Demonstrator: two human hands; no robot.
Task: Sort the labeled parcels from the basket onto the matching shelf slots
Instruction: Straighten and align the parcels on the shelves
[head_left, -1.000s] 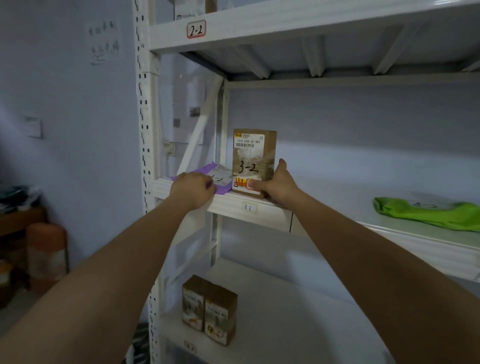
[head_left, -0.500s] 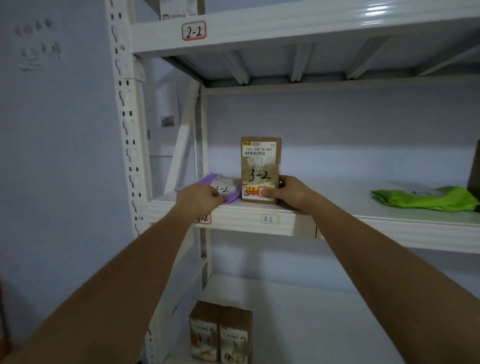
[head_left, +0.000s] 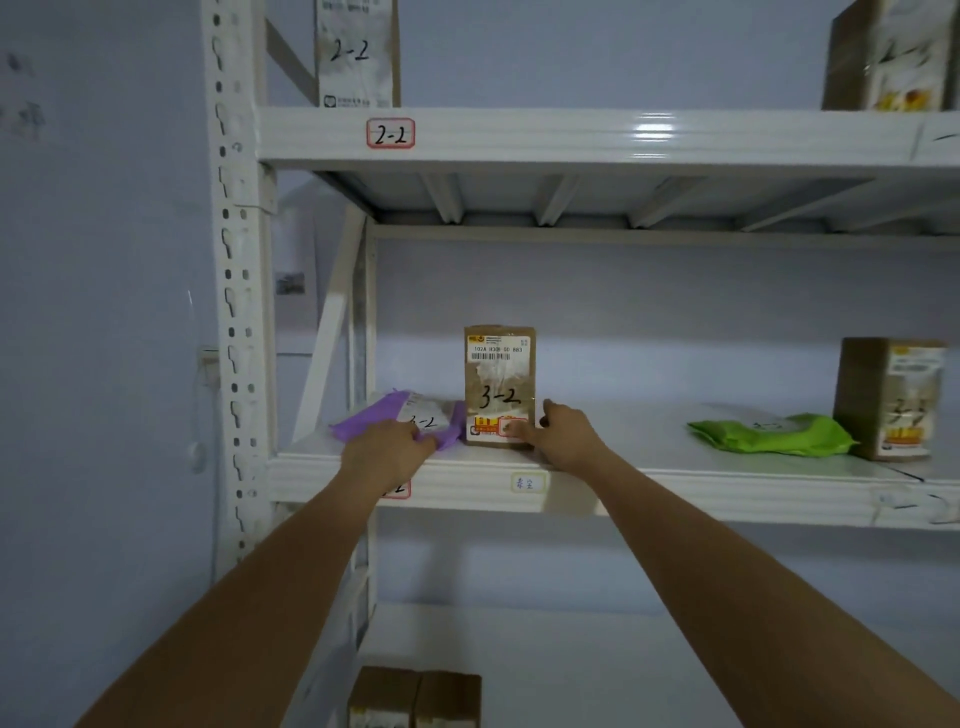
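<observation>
A brown cardboard parcel (head_left: 498, 384) marked "3-2" stands upright on the middle shelf (head_left: 675, 488). My right hand (head_left: 563, 434) grips its lower right edge. Left of it lies a flat purple mailer (head_left: 395, 418), also marked "3-2", and my left hand (head_left: 387, 454) is closed on its near edge. The shelf's red-framed slot tag (head_left: 399, 489) is mostly hidden behind my left wrist. The basket is out of sight.
A green mailer (head_left: 774, 435) and a brown box (head_left: 888, 397) sit further right on the same shelf. Above is the "2-2" tag (head_left: 390, 133) with a parcel (head_left: 358, 52) and a box (head_left: 891, 54). Two brown boxes (head_left: 415, 699) stand on the lower shelf.
The view has tilted upward and moved closer, so the top shelf's parcels show. Both hands stay on their parcels; the box stands a little further back on the shelf.
</observation>
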